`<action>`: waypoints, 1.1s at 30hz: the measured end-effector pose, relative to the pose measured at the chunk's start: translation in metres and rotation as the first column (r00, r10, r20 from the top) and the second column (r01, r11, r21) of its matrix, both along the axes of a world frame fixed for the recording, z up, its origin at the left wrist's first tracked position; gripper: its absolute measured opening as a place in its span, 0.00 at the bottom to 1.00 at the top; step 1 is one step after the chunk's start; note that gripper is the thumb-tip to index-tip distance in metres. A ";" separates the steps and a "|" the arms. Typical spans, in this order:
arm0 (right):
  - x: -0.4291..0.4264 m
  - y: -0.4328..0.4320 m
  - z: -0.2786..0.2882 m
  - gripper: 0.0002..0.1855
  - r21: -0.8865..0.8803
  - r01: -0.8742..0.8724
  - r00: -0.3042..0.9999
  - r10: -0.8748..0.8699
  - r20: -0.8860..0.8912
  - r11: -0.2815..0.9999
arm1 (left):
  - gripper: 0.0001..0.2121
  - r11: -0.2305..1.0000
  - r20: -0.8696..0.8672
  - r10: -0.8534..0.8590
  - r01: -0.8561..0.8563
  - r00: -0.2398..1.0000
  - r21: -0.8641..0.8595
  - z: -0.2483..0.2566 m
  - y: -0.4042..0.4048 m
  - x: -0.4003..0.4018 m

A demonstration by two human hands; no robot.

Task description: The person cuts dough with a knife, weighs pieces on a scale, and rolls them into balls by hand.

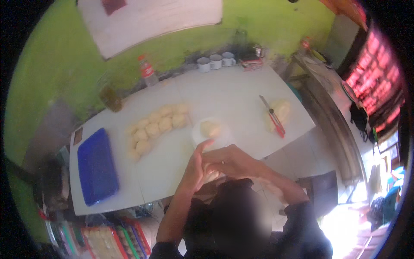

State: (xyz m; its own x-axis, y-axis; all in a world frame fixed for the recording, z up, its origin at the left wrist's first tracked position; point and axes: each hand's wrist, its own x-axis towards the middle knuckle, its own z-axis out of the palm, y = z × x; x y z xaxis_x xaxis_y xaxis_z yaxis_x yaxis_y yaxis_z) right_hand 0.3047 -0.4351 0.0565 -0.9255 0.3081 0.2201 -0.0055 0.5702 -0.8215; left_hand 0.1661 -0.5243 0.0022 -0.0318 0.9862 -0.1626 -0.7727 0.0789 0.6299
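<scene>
My left hand [196, 170] and my right hand [230, 161] come together above the table's front edge. Cupped between them is a pale dough piece [211, 174], mostly hidden by the fingers. Just beyond my hands, a dough lump [210, 129] rests on a round white dish or scale pan [195, 136]. To the left of it, dough balls [165, 124] lie close together in a curved double row. At right, a knife with a red handle [277, 123] leans across a larger mass of dough [283, 109].
A blue plastic tray [98, 166] occupies the table's left end. Along the wall stand a jar [111, 98], a red-capped plastic bottle [147, 72], three mugs [216, 61] and a small box [251, 64]. Below the left front edge are coloured trays [103, 242]; a wooden bench [333, 129] stands right.
</scene>
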 end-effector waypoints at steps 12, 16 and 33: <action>0.095 0.021 0.010 0.11 -0.204 0.274 0.936 -0.309 -0.168 0.940 | 0.15 0.936 -0.955 0.147 -0.349 0.257 0.050 0.028 -0.029 -0.041; 0.143 0.128 -0.024 0.15 0.307 0.828 0.550 -0.787 -0.282 0.469 | 0.27 0.697 -0.497 0.688 -0.673 0.529 0.248 0.050 -0.028 -0.050; 0.013 -0.018 -0.002 0.49 -0.235 0.329 0.835 -0.398 -0.379 0.915 | 0.42 0.909 -0.438 0.289 -0.100 0.851 0.404 -0.002 0.011 0.099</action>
